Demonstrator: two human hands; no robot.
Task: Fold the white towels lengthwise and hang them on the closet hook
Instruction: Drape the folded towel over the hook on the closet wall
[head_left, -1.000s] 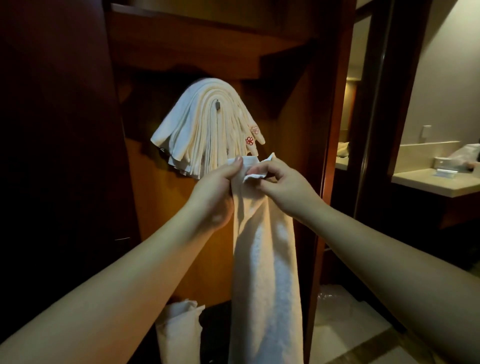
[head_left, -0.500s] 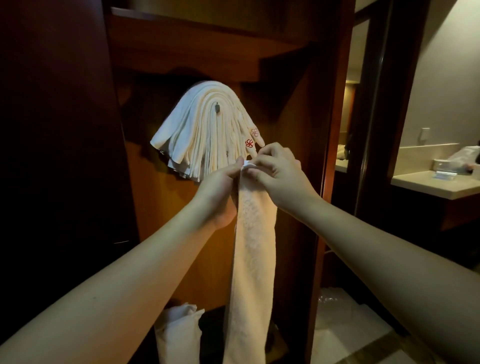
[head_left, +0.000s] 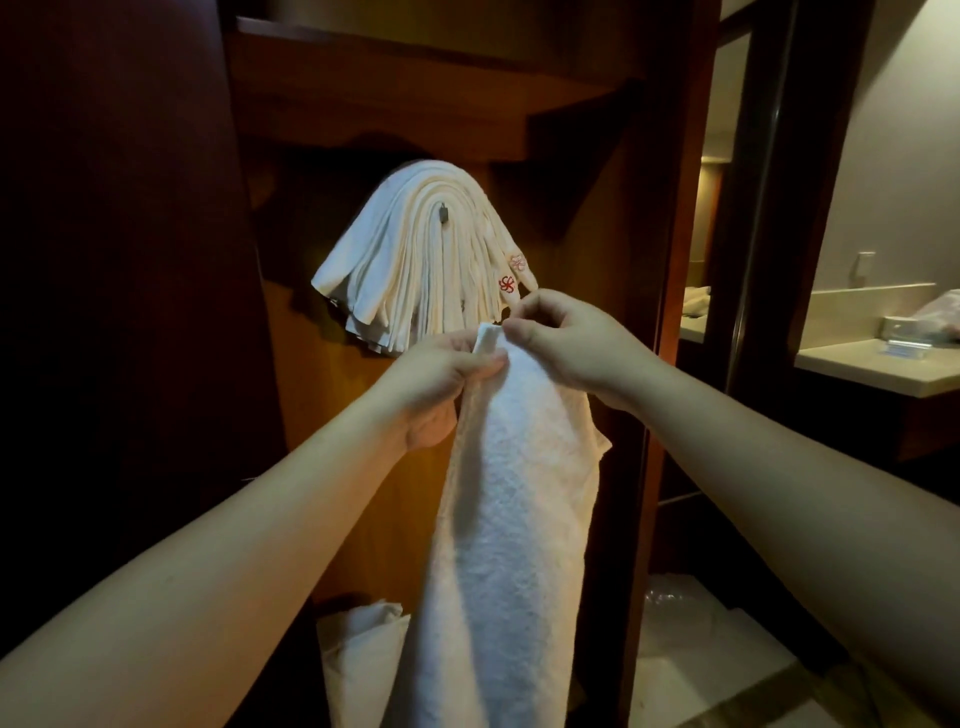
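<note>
Both hands are up at the top edge of the white towel (head_left: 498, 519), just below the stack of towels (head_left: 431, 260) draped over the closet hook (head_left: 443, 213). The left hand (head_left: 441, 379) is pinching the corner, and the right hand (head_left: 566, 343) is pinching beside it, fingers curled. It is hanging limp and long: soft, light, floppy, so gripping the top corners looks wisest.

two hands (head_left: 447, 364), one held towel (head_left: 498, 519), one hook (head_left: 443, 213)

dim warm light | left side in deep shadow | wide-angle bending at edges
</note>
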